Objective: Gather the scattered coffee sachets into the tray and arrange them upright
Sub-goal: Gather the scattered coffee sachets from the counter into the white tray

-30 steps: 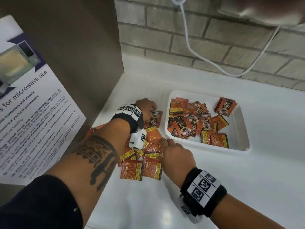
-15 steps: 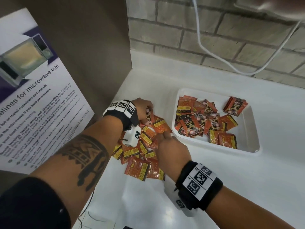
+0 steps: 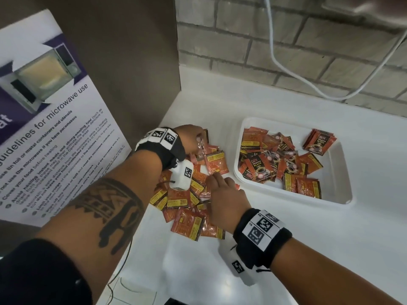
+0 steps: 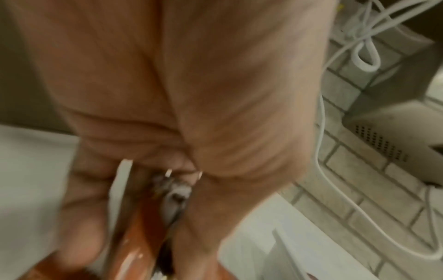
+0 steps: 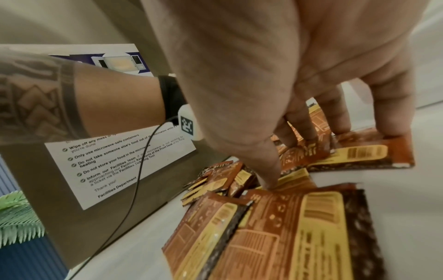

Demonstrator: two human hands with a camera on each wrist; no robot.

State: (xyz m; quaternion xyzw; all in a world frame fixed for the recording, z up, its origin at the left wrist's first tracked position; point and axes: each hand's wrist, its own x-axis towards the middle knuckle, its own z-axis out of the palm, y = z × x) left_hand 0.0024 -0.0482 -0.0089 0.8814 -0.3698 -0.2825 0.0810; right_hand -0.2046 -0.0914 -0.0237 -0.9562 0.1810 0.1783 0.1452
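Several orange coffee sachets (image 3: 187, 197) lie in a loose pile on the white counter, left of the white tray (image 3: 330, 201). More sachets (image 3: 275, 164) lie jumbled flat inside the tray, with a small stack (image 3: 319, 143) at its far right corner. My left hand (image 3: 193, 139) is at the far side of the pile and grips a bunch of sachets (image 4: 143, 236) between thumb and fingers. My right hand (image 3: 222, 190) is spread over the near side of the pile. Its fingertips (image 5: 393, 130) and thumb press down on the sachets (image 5: 347, 157) beneath them.
A brown panel with a microwave-use poster (image 3: 55, 128) stands close on the left. A brick wall (image 3: 286, 51) with a hanging white cable (image 3: 284, 67) runs behind the counter. Bare white counter (image 3: 286, 249) lies in front of the tray.
My left hand has gone from lying on the far sachets to gripping a bunch of them. The pile is drawn closer together, and my right hand has shifted slightly onto it.
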